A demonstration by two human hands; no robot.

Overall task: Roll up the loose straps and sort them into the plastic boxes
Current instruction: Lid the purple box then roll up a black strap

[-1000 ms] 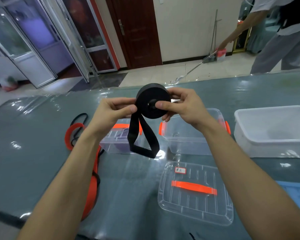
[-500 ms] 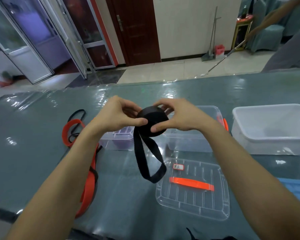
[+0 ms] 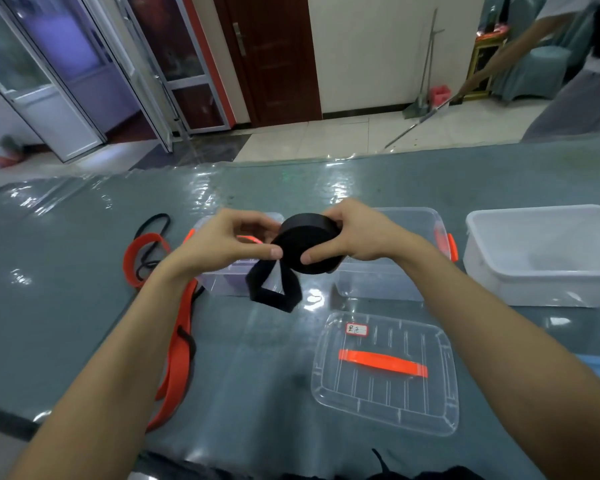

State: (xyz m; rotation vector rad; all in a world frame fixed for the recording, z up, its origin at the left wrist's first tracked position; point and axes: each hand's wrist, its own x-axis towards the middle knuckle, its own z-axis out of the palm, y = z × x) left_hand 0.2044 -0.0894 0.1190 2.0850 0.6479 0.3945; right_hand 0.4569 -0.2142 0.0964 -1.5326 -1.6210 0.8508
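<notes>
Matt black woven cloth for the roll [image 3: 307, 245]. Glossy, wrinkled clear plastic film over the table [image 3: 66, 271]. Smooth clear plastic for the box [image 3: 378, 285] and ribbed lid [image 3: 378, 393]; milky plastic for the tub [image 3: 541, 282].

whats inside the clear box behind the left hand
A purple mass shows low in the box and a bit of orange near its top. The left hand and the hanging black strap cover the rest, so neither can be identified.
</notes>
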